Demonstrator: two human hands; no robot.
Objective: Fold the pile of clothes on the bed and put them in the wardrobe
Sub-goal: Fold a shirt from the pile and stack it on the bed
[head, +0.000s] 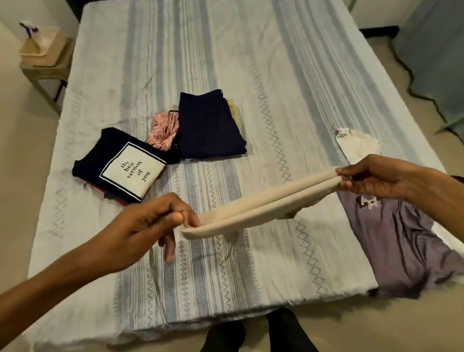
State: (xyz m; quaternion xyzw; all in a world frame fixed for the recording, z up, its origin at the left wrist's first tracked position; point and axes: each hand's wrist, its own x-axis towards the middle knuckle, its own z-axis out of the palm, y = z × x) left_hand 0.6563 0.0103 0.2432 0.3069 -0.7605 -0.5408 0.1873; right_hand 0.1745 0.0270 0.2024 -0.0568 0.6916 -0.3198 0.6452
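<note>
Left hand (149, 225) pinching one end of folded cream cloth (257, 204), right hand (376, 178) pinching the other, cloth held stretched above striped bed (216, 53), purple shirt (400, 241) at right edge, folded navy clothes (209, 125) mid-bed, side table (44, 65) far left.

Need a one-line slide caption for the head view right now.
Both hands, left hand and right hand, hold a folded cream garment above the bed.
</note>
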